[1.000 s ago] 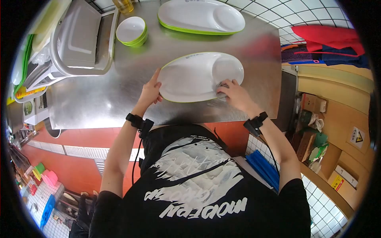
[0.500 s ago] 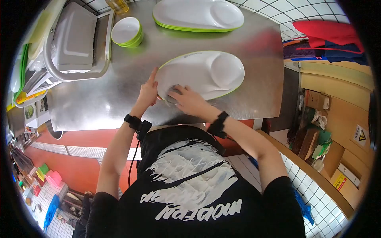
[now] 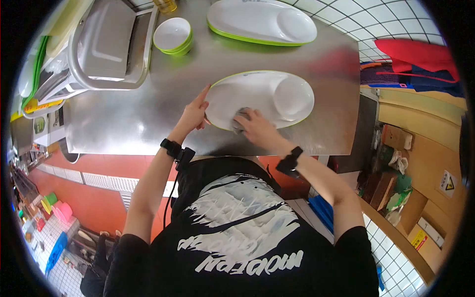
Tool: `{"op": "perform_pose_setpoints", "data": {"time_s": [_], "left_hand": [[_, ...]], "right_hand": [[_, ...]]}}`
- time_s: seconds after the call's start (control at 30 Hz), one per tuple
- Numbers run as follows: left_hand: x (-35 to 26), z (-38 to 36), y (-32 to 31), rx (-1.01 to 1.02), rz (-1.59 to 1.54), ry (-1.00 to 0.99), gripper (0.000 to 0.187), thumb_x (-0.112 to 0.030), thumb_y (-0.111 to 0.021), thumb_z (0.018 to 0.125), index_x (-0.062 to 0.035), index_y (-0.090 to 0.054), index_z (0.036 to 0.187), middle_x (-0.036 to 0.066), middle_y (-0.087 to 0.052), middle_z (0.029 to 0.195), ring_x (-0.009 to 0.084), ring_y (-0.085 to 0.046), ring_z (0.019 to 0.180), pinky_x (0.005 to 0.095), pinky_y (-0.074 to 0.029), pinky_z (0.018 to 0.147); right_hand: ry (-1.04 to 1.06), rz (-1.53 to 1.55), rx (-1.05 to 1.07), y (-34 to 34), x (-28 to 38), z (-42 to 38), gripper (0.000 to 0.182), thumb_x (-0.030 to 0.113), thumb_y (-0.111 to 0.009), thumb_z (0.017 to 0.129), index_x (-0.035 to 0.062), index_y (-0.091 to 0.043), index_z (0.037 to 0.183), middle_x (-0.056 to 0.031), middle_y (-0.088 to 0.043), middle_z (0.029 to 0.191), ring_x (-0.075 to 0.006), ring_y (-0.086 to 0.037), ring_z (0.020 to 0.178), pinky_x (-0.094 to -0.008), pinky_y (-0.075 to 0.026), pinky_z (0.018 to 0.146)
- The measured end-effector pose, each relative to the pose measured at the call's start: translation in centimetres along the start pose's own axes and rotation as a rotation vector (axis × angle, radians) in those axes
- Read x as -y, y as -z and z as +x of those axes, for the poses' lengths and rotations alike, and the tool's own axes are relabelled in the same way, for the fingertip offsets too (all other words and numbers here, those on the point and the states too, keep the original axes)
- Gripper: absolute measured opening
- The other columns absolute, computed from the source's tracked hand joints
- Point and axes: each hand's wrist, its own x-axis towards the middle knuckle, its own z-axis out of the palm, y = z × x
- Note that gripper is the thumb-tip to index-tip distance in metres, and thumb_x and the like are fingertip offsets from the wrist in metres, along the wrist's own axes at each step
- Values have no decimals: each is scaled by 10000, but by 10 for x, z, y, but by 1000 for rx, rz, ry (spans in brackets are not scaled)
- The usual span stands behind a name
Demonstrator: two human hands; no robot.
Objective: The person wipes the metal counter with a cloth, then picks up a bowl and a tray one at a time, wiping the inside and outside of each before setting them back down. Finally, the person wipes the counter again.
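Observation:
A white oval plate (image 3: 225, 99) with a green rim and a round compartment at its right end lies on the steel table. My left hand (image 3: 194, 115) grips the plate's left end, index finger stretched along the rim and thumb at the near side. In my right hand (image 3: 260, 129) is a crumpled grey cloth (image 3: 239, 124), pressed on the plate's near left part. The fingers of that hand are bent over the cloth and partly hide it.
Behind are a stack of similar oval plates (image 3: 252, 22) and stacked white-and-green bowls (image 3: 172, 34). A grey plastic rack (image 3: 109, 85) stands at the table's left. Red and dark cloths (image 3: 415, 57) hang at the right, above shelves with boxes (image 3: 396, 136).
My right hand has slid the grey cloth rightward across the plate, away from its left edge. My left hand stays at the plate's left end. The whole view has shifted slightly.

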Motion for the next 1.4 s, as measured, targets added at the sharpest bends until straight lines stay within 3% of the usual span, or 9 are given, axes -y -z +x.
{"op": "perform_pose_setpoints", "data": {"time_s": [0.17, 0.33, 0.4, 0.53, 0.6, 0.73, 1.07, 1.23, 1.4], "left_hand": [[6, 3, 11, 102, -49, -41, 557, -144, -375, 1025, -326, -285, 1544, 95, -636, 700, 172, -588, 439, 307, -488, 396], [16, 1, 15, 149, -138, -25, 563, -116, -340, 1013, -273, -264, 1548, 153, -684, 760, 191, -609, 451, 298, -492, 397], [18, -5, 16, 150, -195, -42, 566, -101, -336, 1003, -250, -261, 1545, 178, -697, 784, 200, -622, 459, 298, -492, 394], [30, -11, 7, 128, -169, -28, 574, -65, -339, 962, -195, -263, 1516, 212, -704, 814, 226, -656, 490, 308, -489, 383], [32, -15, 4, 92, -146, -20, 588, -37, -334, 932, -145, -268, 1506, 202, -703, 795, 238, -666, 499, 318, -490, 386], [40, -13, 3, 88, -194, -9, 615, -45, -347, 938, -109, -202, 1531, 195, -707, 820, 232, -650, 483, 300, -473, 381], [43, -5, -14, -75, -22, -87, 596, -73, -465, 928, -92, -247, 1482, 147, -688, 743, 189, -634, 481, 302, -480, 387], [36, -6, -20, -111, -23, -87, 589, -80, -467, 930, -140, -283, 1486, 130, -677, 716, 170, -636, 496, 298, -484, 393], [34, -7, -20, -151, -2, -100, 635, -79, -466, 932, -176, -280, 1531, 120, -662, 682, 159, -636, 507, 297, -503, 410]], "right_hand": [[-49, 105, -151, -27, 43, 56, 522, 112, -702, 785, 133, -518, 1273, -184, -498, 1265, -399, -542, 1109, -484, -510, 907], [-154, 246, -177, -16, 38, 71, 510, 132, -706, 788, 129, -523, 1264, -197, -499, 1232, -410, -547, 1107, -484, -517, 881], [131, 21, -92, -19, 29, 62, 514, 139, -716, 782, 131, -526, 1259, -182, -507, 1214, -395, -550, 1121, -477, -523, 873], [221, -18, 4, -13, 28, 49, 513, 151, -729, 776, 132, -533, 1249, -165, -518, 1208, -380, -556, 1124, -452, -532, 862], [291, -54, -142, -12, 31, 62, 516, 157, -736, 768, 135, -537, 1243, -151, -516, 1210, -368, -565, 1104, -444, -542, 842], [148, 25, -342, -6, 32, 85, 493, 156, -721, 777, 106, -520, 1223, -196, -496, 1228, -374, -570, 1090, -445, -542, 824], [297, -221, -258, -14, 21, 70, 572, 154, -666, 800, 166, -491, 1344, -183, -477, 1216, -356, -577, 1010, -455, -495, 853], [42, -365, -292, 4, 3, 81, 435, 117, -536, 872, 254, -545, 1284, -190, -475, 1214, -346, -579, 1026, -437, -526, 807], [-154, -517, -218, 50, -36, 61, 500, 90, -622, 816, 186, -531, 1298, -221, -487, 1200, -366, -609, 997, -406, -564, 736]]}}
